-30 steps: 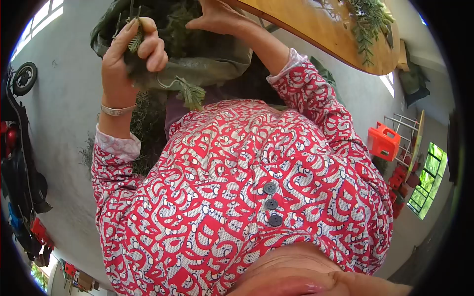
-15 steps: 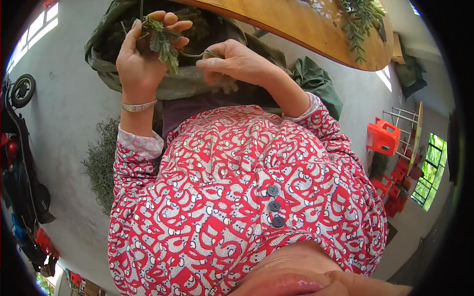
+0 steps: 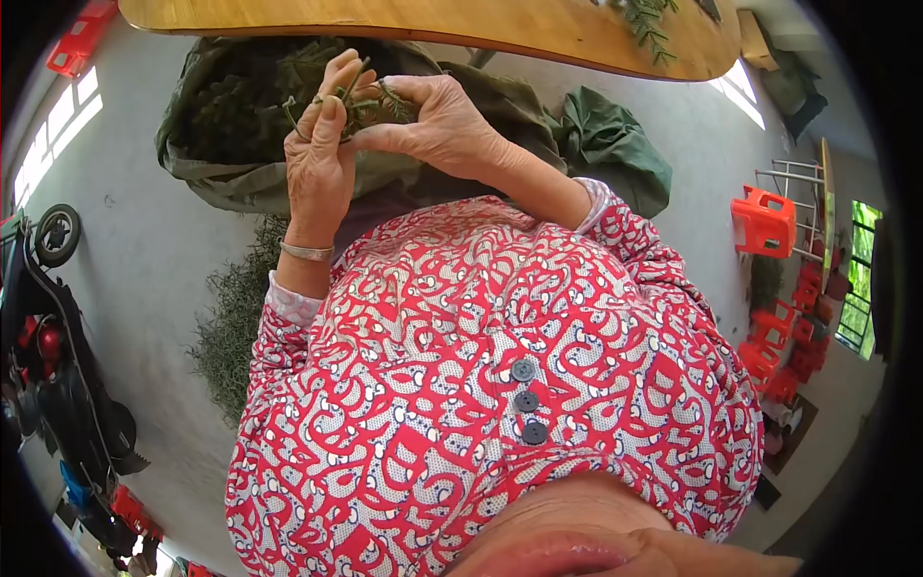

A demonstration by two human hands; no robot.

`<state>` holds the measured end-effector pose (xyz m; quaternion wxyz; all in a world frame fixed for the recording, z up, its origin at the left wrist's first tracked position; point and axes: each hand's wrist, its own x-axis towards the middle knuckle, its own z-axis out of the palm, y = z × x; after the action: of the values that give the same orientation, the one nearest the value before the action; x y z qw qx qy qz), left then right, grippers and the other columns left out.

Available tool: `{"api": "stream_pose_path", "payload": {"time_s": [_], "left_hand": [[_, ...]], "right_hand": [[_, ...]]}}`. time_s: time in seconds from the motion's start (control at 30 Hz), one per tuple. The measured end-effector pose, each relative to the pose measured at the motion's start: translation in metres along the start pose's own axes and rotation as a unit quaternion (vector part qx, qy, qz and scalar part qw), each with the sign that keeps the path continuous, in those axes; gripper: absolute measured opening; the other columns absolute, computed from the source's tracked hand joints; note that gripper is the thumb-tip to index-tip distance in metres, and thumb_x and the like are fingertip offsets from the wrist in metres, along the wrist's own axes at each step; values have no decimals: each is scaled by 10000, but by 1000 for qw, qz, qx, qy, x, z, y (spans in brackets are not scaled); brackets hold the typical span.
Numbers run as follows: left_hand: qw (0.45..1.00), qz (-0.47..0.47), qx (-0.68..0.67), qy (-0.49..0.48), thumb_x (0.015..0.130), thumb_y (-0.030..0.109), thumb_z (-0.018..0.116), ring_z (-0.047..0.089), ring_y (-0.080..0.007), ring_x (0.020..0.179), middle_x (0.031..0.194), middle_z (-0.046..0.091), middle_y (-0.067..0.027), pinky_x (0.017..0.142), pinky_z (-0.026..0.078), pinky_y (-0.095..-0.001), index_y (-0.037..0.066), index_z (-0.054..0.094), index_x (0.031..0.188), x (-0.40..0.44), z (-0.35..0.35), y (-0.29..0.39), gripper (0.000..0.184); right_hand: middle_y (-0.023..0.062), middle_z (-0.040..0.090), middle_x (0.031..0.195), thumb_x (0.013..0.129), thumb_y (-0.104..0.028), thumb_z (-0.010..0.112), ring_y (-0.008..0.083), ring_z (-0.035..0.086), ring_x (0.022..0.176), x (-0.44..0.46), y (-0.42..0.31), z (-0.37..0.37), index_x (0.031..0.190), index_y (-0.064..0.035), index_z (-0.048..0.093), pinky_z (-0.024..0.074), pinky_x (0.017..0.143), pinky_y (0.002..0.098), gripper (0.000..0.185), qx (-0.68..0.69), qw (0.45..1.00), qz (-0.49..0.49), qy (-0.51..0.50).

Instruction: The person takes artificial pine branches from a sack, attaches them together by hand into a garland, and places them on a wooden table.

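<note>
My left hand (image 3: pixel 322 168) is raised over the open sack, its thumb and fingers closed on a green fir-like sprig (image 3: pixel 392 100) with thin stems sticking up between them. My right hand (image 3: pixel 437 125) comes in from the right, and its thumb and forefinger pinch the same sprig close to the left fingers. Part of the sprig is hidden behind the fingers. Beneath both hands lies a grey-green sack (image 3: pixel 226 188) with its mouth spread wide, holding dark green foliage (image 3: pixel 240 106).
A wooden table (image 3: pixel 433 21) crosses the top, with another green sprig (image 3: pixel 649 27) at its right end. Dark green cloth (image 3: pixel 615 149) bunches beside the sack. On the floor at left lies a greenery heap (image 3: pixel 236 332), beyond it a motorbike (image 3: pixel 72 385). A red stool (image 3: pixel 764 221) stands at right.
My hands have come together: the left moved right and down, and the right moved slightly left, turning from the loose stem onto the sprig. The view has shifted, so the table sits higher.
</note>
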<state>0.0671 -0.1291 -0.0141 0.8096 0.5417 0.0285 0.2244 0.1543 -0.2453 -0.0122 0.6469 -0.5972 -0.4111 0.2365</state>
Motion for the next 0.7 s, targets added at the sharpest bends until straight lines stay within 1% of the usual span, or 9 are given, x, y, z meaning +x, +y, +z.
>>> {"api": "stream_pose_path", "payload": {"time_s": [0.07,0.1,0.2,0.33,0.47,0.53,0.6,0.63,0.7], "left_hand": [[998,-36,33,-47,932,218,461,487,-143,1110,1274,481,-80,901,430,-258,-19,519,1185,1,-4,5,351],[996,-74,-41,-39,930,212,466,492,-133,1096,1269,489,-90,881,433,-245,-11,547,1159,0,-4,3,329],[991,-99,2,-86,920,184,486,539,-124,1012,1206,539,-102,829,458,-233,-9,576,1121,-1,-15,4,293],[978,-121,110,-132,905,141,511,584,-104,827,991,620,-88,730,476,-219,-16,608,1043,1,-20,7,231],[922,-216,206,-247,892,119,519,542,-78,639,722,579,-19,564,438,-211,-15,606,899,3,-17,29,160],[871,-253,262,-329,879,121,529,501,-72,590,683,552,-1,522,407,-214,-10,597,865,4,-12,36,148],[822,-227,331,-404,845,150,568,415,-80,526,566,483,-20,497,366,-232,-12,562,747,3,5,45,189],[804,-211,334,-445,845,161,573,427,-91,519,551,476,-30,493,368,-242,-12,556,732,3,8,44,207],[775,-228,323,-494,847,181,577,443,-107,502,530,470,-41,484,368,-258,-11,552,713,1,9,47,236]], "right_hand": [[-54,588,754,729,-126,724,14,502,684,2,1,-9,975,-59,635,414,608,181,270,4,999,20,-46],[-54,593,758,723,-125,725,13,502,685,1,1,-14,962,-56,637,416,612,181,263,7,997,32,-70],[-46,605,764,692,-110,729,14,506,697,-2,-15,-34,953,-40,630,420,625,181,288,48,978,158,-126],[-3,595,698,688,-123,622,60,506,575,-5,-4,-47,878,-17,607,421,528,211,218,99,960,210,-155],[49,563,637,714,-151,602,75,478,524,-11,-24,-48,861,-8,609,392,484,230,204,-70,926,263,-262],[108,562,635,833,-204,572,105,501,600,-24,-11,-44,939,24,599,414,556,287,252,-98,935,159,-301],[157,582,690,847,-192,558,164,537,631,-36,-30,-44,959,29,587,427,601,321,249,-95,927,105,-347],[199,587,750,859,-200,550,253,553,638,-44,-28,-44,958,29,581,431,609,333,252,-148,919,81,-356],[210,586,773,869,-220,543,338,543,678,-56,-37,-42,928,33,569,434,617,358,261,-121,904,112,-395]]}}
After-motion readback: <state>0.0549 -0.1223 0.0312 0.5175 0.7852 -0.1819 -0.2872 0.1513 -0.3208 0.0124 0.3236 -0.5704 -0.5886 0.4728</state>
